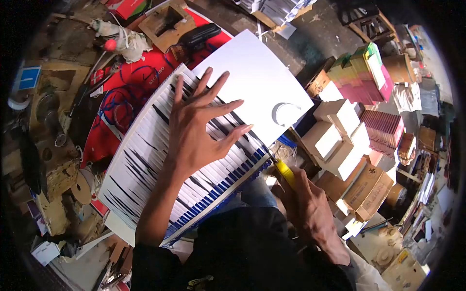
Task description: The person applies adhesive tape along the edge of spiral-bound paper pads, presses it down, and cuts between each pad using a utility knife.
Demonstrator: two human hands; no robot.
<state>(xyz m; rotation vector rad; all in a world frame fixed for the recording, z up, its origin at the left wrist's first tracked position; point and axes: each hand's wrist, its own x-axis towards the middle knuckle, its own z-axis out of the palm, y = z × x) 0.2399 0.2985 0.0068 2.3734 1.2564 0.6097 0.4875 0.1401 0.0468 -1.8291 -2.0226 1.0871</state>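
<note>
My left hand (196, 121) lies with its fingers spread on a long row of tightly packed white paper stacks (141, 160), with dark gaps between them. Blue edging (218, 191) runs along the row's near side. A smooth white board (257, 72) extends from the far end of the row, with a white ring-shaped piece (285, 114) on it. In my right hand (310, 208), fingers closed, is a yellow-handled knife (285, 173). Its thin dark tip points at the row's blue-edged right corner; whether it touches there I cannot tell.
A red board (150, 72) with tangled blue cord lies beyond the row, bearing a wooden block (167, 24) and a black object (201, 35). White boxes (335, 136), a cardboard box (369, 191) and pink-green stacks (361, 72) stand at right. Worn wooden machinery parts (56, 179) crowd the left.
</note>
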